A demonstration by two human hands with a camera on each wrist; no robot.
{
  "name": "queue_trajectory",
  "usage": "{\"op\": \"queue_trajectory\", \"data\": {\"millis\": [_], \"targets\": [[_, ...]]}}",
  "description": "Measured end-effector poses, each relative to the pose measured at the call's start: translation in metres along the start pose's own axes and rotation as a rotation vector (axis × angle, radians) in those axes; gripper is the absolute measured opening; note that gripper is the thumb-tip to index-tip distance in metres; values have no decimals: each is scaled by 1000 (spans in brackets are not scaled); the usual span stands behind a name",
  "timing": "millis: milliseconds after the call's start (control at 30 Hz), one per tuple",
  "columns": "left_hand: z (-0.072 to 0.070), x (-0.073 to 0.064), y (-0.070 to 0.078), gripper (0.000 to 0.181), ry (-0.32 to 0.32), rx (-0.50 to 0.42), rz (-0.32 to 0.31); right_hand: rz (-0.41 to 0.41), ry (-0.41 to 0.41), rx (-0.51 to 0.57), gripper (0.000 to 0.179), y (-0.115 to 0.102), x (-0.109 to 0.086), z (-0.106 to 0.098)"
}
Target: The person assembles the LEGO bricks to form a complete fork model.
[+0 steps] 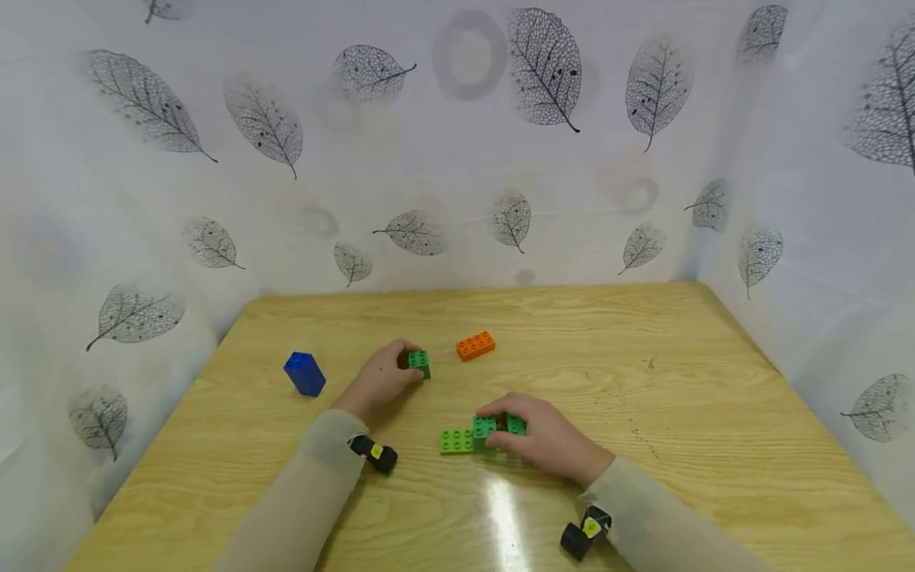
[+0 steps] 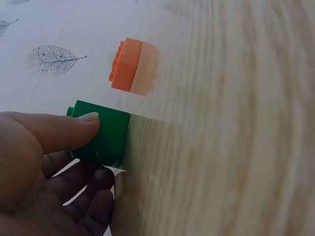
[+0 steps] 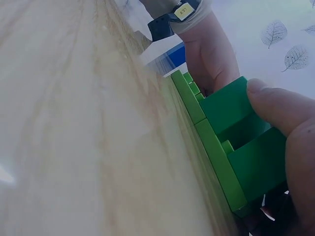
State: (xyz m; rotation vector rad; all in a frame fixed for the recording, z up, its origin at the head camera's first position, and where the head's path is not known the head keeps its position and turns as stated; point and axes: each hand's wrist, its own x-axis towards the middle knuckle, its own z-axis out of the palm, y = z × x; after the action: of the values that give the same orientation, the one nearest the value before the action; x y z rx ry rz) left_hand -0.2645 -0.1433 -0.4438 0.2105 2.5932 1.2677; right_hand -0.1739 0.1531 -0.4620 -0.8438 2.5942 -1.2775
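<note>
My left hand (image 1: 382, 381) pinches a small dark green building block (image 1: 418, 364) between thumb and fingers. In the left wrist view, the thumb lies across the side of that block (image 2: 109, 135), whose base is right at the tabletop. My right hand (image 1: 549, 438) grips another dark green block (image 1: 484, 431), its thumb on the near side. This block sits on a row of light green flat bricks (image 1: 456, 442) lying end to end. A further dark green block (image 3: 261, 162) stands on the same row, a gap apart and partly covered by the right hand.
An orange brick (image 1: 476, 345) lies behind the hands, to the right of the left hand's block. A tall blue block (image 1: 305, 374) stands upright on the left. The wooden table (image 1: 643, 342) meets a leaf-patterned white cloth (image 1: 443, 159) at its back and sides.
</note>
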Motion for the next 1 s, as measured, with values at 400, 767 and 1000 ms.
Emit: {"op": "queue_trajectory", "data": {"millis": [400,767,1000], "targets": [[2,-20,2,30,-49,27,21,12,-12,15,42,-2,1,-1],[13,-41,2,29,-122,2,91,-5,-4,22,42,-2,0,-1],[22,-56,9,33,-188,-20,157,8,-9,33,41,-1,0,-2]]}}
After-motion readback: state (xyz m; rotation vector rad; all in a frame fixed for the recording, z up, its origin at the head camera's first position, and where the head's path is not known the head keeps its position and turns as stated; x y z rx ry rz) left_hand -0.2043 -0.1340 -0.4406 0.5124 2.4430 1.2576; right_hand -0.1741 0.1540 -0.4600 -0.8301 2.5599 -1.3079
